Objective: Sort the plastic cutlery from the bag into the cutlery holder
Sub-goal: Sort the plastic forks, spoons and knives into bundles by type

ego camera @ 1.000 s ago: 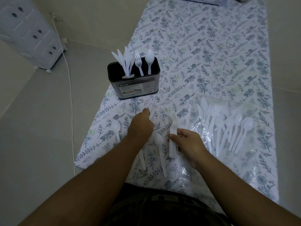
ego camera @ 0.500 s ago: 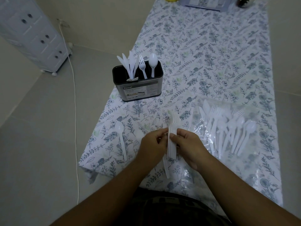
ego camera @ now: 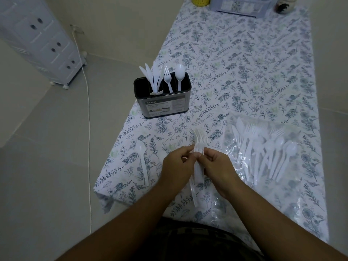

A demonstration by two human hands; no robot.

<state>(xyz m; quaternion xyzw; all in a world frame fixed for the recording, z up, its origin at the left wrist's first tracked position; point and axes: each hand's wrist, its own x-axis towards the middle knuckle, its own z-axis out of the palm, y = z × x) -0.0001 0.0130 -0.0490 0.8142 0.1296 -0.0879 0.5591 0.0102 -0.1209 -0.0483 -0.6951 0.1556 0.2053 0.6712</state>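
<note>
A: Forks (ego camera: 200,142), stacked, white, pinched between both hands above the surface (ego camera: 244,63). Left hand (ego camera: 176,169) grip clenched on the stack, right hand (ego camera: 218,169) too.

B: Holder?

A: Cutlery holder (ego camera: 162,102) upright, further back left; knives, one fork, one spoon inside. Bag (ego camera: 263,153) of cutlery flat, right of hands. Loose spoon (ego camera: 142,159) left.

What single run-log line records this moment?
step: gathering forks | both hands: left hand and right hand grip fork stack | cutlery holder: knives, fork, spoon | bag: unsorted
</note>
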